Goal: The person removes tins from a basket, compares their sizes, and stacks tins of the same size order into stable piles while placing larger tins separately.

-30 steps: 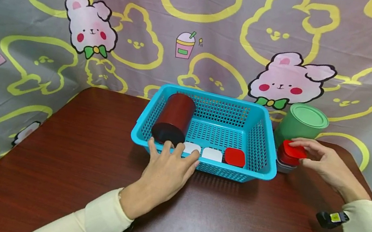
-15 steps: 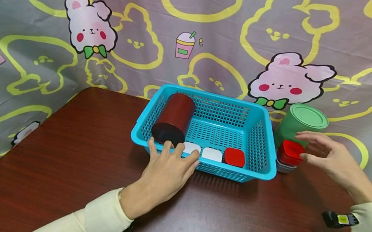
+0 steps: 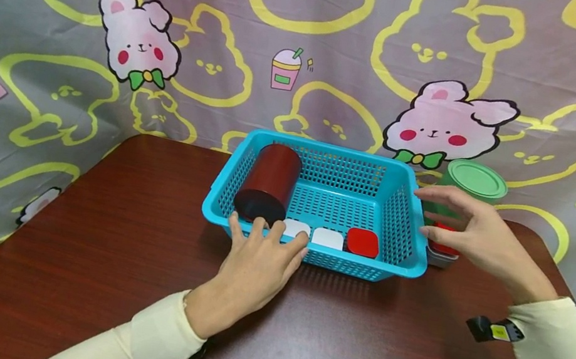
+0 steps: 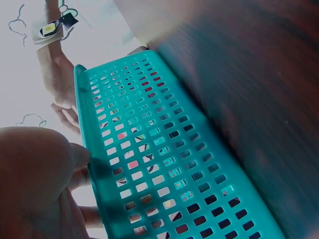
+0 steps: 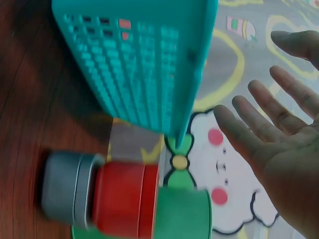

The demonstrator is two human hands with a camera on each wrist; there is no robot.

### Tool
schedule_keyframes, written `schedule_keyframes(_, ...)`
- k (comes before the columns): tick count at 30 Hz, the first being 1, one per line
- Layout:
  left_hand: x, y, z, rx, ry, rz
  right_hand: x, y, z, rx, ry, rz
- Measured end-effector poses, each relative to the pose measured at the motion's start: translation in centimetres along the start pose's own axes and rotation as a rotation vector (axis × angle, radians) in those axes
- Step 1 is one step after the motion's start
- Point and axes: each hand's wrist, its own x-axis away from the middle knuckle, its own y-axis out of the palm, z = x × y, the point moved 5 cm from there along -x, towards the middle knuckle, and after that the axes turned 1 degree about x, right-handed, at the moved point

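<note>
**Right hand open beside the blue basket**

Your right wrist view shows what your right hand (image 3: 483,241) mostly hides in the head view: a red container (image 5: 124,196) stacked on a grey container (image 5: 65,189) by a green canister (image 3: 477,179), around 3 o'clock outside the basket (image 3: 406,269). That hand's fingers are spread. On the tabletop (image 3: 103,225) at your 12 o'clock, the basket has slotted plastic walls; your left hand (image 3: 251,275) grips its 6 o'clock rim. Inside, a dark-red cylinder (image 3: 273,171) lies at 9, two white-topped pieces (image 3: 327,238) at 7 and 6, a red-topped piece (image 3: 362,242) at 5.
</note>
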Motion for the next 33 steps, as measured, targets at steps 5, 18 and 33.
schedule_keyframes(5,0.0,0.0,0.0,-0.009,0.003,0.016,-1.0,1.6,-1.3,0.039,-0.045,-0.073)
schedule_keyframes(18,0.0,0.0,0.0,-0.009,0.005,0.020,-3.0,5.7,-2.4,0.067,-0.028,-0.199)
schedule_keyframes(33,0.0,0.0,0.0,-0.007,0.003,0.013,-4.9,8.1,-2.8,0.198,0.105,-0.293)
